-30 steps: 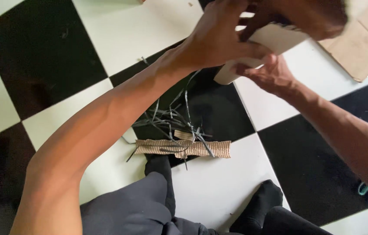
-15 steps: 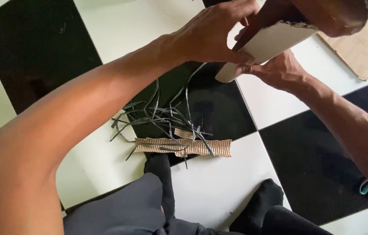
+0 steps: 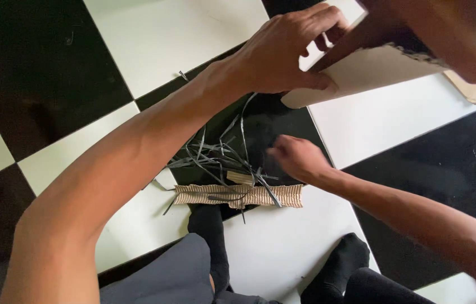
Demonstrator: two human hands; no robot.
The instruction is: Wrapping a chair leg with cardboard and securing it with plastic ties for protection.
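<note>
Open tiles left and right — clutter in the middle

The thin dark strips (image 3: 215, 155) and the corrugated cardboard strip (image 3: 238, 194) crowd the floor (image 3: 153, 39) centre; the raised cardboard sheet (image 3: 373, 70) roofs the upper right — the sock-clad feet (image 3: 207, 225) close off the bottom.

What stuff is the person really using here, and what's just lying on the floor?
In use:
- cardboard sheet, gripped by the left hand
- thin dark strips, which the right hand hovers beside
- corrugated cardboard strip, lying under some of those strips

Just lying about:
- brown cardboard piece at the right edge
- checkered floor
</note>
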